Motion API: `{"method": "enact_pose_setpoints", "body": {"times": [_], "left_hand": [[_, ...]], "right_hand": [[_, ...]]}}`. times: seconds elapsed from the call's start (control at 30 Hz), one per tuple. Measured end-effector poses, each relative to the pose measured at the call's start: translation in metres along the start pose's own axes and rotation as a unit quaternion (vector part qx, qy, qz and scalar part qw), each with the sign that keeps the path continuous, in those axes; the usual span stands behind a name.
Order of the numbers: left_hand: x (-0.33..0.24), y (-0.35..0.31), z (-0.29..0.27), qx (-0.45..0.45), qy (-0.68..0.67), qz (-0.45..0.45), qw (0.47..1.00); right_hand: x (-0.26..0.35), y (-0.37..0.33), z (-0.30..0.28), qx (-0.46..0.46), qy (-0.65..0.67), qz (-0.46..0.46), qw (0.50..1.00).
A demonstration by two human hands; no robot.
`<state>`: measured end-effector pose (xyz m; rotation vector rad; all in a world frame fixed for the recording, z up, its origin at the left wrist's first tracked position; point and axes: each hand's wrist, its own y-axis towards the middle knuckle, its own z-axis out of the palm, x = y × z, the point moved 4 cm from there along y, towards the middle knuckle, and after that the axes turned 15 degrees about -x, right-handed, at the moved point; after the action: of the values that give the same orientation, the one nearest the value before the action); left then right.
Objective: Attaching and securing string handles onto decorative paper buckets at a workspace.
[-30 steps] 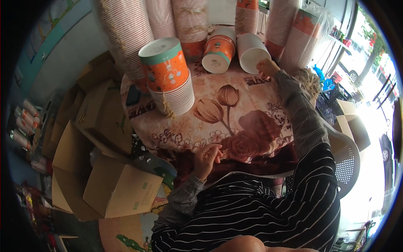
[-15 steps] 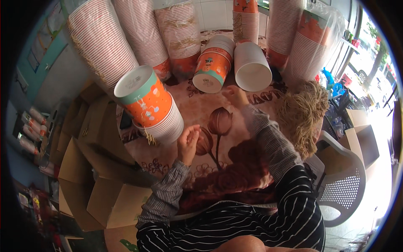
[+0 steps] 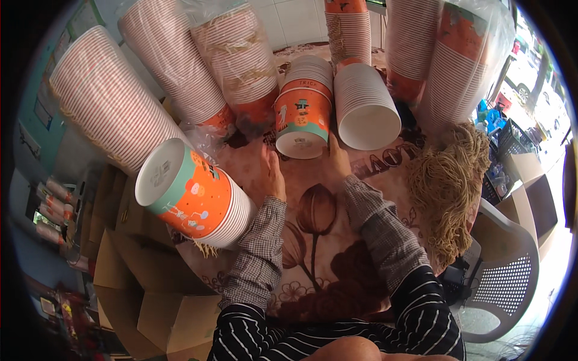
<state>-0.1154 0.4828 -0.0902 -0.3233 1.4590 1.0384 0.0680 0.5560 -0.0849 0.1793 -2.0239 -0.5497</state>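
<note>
Two stacks lay sideways: one of orange-and-green round paper cups point(image 3: 303, 113), one of white-lined paper cups point(image 3: 366, 111). The former lay between two bare hands: left hand point(image 3: 272, 171) unclenched, empty, apart; right hand point(image 3: 338, 157) just beside it, contact unclear.

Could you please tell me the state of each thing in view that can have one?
Middle orange cups: nested, on their side
White-looking cups: nested, on their side
Left orange cups: nested, bottom up
Left hand: open, holding nothing
Right hand: open, beside middle orange cups
String: heaped
Box: open
Rightmost stack: bagged
</note>
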Motion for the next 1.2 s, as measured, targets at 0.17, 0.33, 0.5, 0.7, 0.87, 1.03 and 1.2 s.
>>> {"method": "enact_pose_setpoints", "body": {"times": [0.17,0.33,0.5,0.7,0.87,1.03,1.2], "left_hand": [[0.021,-0.005,-0.001,-0.07,-0.063,-0.179,0.979],[0.083,0.043,-0.048,-0.008,-0.406,-0.196,0.893],[-0.051,-0.02,-0.002,-0.027,-0.081,-0.057,0.995],[-0.175,-0.034,-0.02,0.021,-0.04,0.287,0.957],[-0.198,-0.073,-0.023,0.065,0.085,0.48,0.871],[-0.165,-0.092,-0.021,0.117,0.129,0.498,0.85],[-0.162,-0.102,-0.018,0.122,0.102,0.499,0.852]], "right_hand": [[-0.015,-0.024,-0.023,-0.004,0.071,-0.04,0.997],[0.035,-0.071,-0.019,0.285,0.304,0.176,0.892],[-0.031,-0.066,-0.078,0.326,0.283,0.228,0.873],[-0.01,-0.075,-0.084,0.18,0.274,-0.034,0.944],[-0.029,-0.065,-0.107,0.151,0.194,0.094,0.965],[-0.027,-0.062,-0.115,0.162,0.256,0.142,0.943],[0.0,-0.064,-0.132,0.103,0.322,0.119,0.934]]}}
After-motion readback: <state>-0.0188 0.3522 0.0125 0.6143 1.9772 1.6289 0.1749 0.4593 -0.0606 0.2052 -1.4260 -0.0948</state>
